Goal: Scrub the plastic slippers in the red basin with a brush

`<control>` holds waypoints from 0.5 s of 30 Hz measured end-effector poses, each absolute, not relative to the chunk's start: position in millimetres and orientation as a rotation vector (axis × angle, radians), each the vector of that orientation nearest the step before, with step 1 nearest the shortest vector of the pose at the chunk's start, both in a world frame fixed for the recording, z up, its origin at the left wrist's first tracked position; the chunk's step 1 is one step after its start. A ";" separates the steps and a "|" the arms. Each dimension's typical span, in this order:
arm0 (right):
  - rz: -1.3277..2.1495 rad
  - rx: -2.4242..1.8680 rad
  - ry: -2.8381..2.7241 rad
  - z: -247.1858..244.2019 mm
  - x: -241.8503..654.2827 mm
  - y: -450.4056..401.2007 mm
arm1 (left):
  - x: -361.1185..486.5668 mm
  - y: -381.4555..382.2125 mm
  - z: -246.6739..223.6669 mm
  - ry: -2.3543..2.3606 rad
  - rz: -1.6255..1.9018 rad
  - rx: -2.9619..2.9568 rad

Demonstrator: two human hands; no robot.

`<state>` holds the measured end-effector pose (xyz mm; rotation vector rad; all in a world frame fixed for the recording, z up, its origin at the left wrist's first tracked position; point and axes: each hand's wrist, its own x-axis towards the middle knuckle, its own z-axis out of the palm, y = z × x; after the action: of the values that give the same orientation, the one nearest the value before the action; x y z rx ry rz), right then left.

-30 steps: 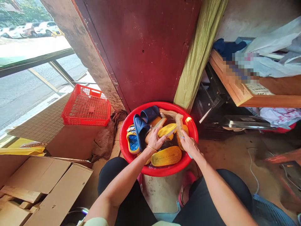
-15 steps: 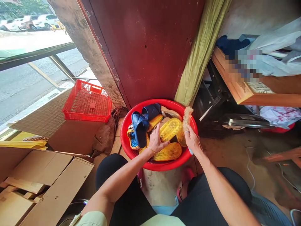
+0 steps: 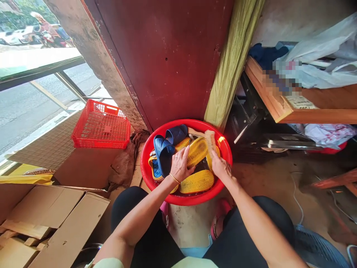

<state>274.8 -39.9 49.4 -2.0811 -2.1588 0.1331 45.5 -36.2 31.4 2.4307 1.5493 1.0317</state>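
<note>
A red basin (image 3: 186,200) stands on the floor between my knees with several slippers in it. My left hand (image 3: 180,164) is closed on the heel end of a slipper with a yellow sole (image 3: 198,150), its patterned underside turned up. My right hand (image 3: 221,165) grips a scrub brush (image 3: 210,141) with pale bristles, over the right part of that sole. Whether the bristles touch it I cannot tell. Another yellow sole (image 3: 196,181) lies nearer me. Blue slippers (image 3: 164,152) rest at the left of the basin, beside my left hand.
A red plastic crate (image 3: 102,128) sits on cardboard at the left. Open cardboard boxes (image 3: 52,219) are at the lower left. Behind the basin stand a dark red door (image 3: 164,59) and a yellowish curtain (image 3: 231,67). A wooden table (image 3: 312,111) juts in at the right.
My right hand has moved left with the brush, from the basin's right rim to the yellow sole. My left hand stays at the slipper. A person on a motorbike has appeared outside.
</note>
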 end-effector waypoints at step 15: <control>0.006 -1.643 -2.455 51.9 242.4 -72.6 | 39.5 -23.3 55.5 1.189 1.354 1.231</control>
<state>242.4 -72.6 51.9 -1.6434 -2.4548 0.0065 39.5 -23.3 55.5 1.2309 1.1888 1.3536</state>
